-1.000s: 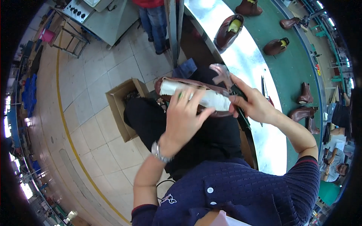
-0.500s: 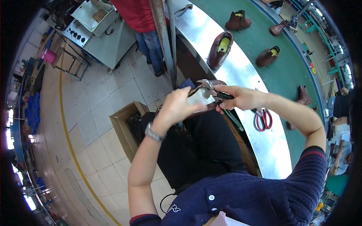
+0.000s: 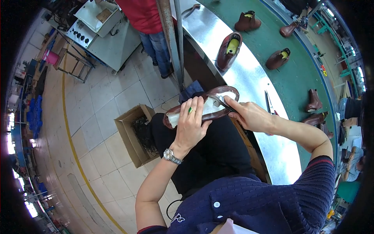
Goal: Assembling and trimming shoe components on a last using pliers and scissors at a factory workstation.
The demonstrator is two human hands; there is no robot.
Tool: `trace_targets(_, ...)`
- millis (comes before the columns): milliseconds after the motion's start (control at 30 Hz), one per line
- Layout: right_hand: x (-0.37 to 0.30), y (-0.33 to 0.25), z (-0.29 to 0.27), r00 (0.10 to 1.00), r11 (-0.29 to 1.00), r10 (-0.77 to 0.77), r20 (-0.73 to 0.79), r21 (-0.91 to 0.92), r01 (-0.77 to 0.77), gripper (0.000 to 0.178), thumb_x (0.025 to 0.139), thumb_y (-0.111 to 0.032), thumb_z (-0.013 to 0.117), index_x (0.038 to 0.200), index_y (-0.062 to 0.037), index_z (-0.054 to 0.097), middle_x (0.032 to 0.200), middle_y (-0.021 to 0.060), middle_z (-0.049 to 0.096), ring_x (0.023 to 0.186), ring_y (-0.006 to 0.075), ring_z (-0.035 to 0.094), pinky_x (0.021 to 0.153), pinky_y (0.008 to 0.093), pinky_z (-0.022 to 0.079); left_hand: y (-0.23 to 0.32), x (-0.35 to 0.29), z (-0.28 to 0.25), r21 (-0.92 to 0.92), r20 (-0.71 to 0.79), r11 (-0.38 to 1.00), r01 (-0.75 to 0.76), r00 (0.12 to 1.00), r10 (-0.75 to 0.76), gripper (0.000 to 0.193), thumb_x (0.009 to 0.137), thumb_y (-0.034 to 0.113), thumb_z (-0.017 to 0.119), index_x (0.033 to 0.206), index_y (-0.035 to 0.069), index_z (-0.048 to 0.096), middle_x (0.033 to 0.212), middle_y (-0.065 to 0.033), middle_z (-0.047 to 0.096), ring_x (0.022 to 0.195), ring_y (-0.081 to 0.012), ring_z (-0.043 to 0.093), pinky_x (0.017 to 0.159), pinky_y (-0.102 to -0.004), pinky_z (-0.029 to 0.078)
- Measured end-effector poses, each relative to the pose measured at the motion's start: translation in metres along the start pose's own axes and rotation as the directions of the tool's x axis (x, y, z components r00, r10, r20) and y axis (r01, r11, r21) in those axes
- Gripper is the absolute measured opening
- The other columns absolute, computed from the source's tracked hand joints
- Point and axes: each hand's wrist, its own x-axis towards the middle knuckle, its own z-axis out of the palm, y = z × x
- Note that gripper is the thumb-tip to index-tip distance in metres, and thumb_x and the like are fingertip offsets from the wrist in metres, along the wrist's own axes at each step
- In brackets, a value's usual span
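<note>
A brown leather shoe [image 3: 215, 116] lies bottom up over my lap, its whitish underside showing inside the turned-in leather edge. My left hand [image 3: 189, 121] lies across one end of it, fingers wrapped over the underside and thumb at the side. Black-handled pincers [image 3: 221, 103] are gripped in my right hand [image 3: 252, 116]. Their head rests on the underside towards the rounded far end; my fingers hide part of the handles, and the jaws do not show clearly.
On the metal bench, red-handled scissors [image 3: 269, 102] lie partly behind my right forearm. Another brown shoe [image 3: 228, 51] stands farther back. Several brown shoes and boots stand on the green belt [image 3: 290, 82]. A cardboard box [image 3: 130, 134] sits left of my legs. A person in red [image 3: 145, 15] stands beyond a post.
The shoe has been turned so its underside faces up in full view. My left hand now lies flatter over one end. The pincers have swung round, with their head on the underside.
</note>
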Motion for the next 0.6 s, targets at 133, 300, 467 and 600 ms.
trace_targets(133, 0.006, -0.016, -0.029, 0.984, 0.863, 0.090, 0.151, -0.505, -0.001, 0.057, 0.092, -0.014, 0.057, 0.142, -0.0050, 0.033, 0.073, 0.0210, 0.063, 0.062, 0.0379, 0.062, 0.056, 0.0452, 0.047, -0.009, -0.003, 0.008, 0.134, 0.005, 0.982, -0.136, 0.991, 0.136, 0.072, 0.074, 0.021, 0.077, 0.132, -0.009, 0.047, 0.127, -0.0254, 0.053, 0.120, -0.0392, 0.049, 0.105, -0.0462, 0.037)
trace_targets(300, 0.033, -0.030, -0.054, 0.982, 0.984, 0.087, -0.168, 0.166, -0.058, 0.051, 0.092, -0.015, 0.056, 0.138, -0.0068, 0.038, 0.069, 0.0226, 0.063, 0.068, 0.0404, 0.065, 0.064, 0.0496, 0.050, -0.012, -0.002, 0.014, 0.242, -0.044, 0.960, -0.139, 0.987, 0.154, 0.069, 0.080, 0.024, 0.072, 0.132, -0.012, 0.045, 0.128, -0.0289, 0.052, 0.118, -0.0417, 0.051, 0.103, -0.0479, 0.040)
trace_targets(467, 0.039, -0.011, -0.024, 0.999, 0.983, 0.043, 0.001, -0.178, -0.042, 0.050, 0.095, -0.017, 0.053, 0.141, -0.0057, 0.035, 0.071, 0.0235, 0.063, 0.065, 0.0396, 0.064, 0.063, 0.0457, 0.050, -0.013, -0.001, 0.022, 0.254, -0.039, 0.958, -0.133, 0.988, 0.148, 0.069, 0.081, 0.024, 0.071, 0.133, -0.012, 0.043, 0.129, -0.0303, 0.051, 0.121, -0.0430, 0.050, 0.104, -0.0481, 0.039)
trace_targets(600, 0.042, -0.021, -0.029, 0.967, 0.960, 0.237, -0.096, 0.179, -0.217, 0.051, 0.095, -0.018, 0.053, 0.141, -0.0082, 0.034, 0.080, 0.0275, 0.063, 0.073, 0.0420, 0.065, 0.067, 0.0489, 0.049, -0.010, -0.001, 0.019, 0.253, -0.065, 0.962, -0.102, 0.990, 0.122, 0.067, 0.082, 0.024, 0.070, 0.131, -0.013, 0.045, 0.131, -0.0303, 0.050, 0.123, -0.0420, 0.049, 0.105, -0.0474, 0.039)
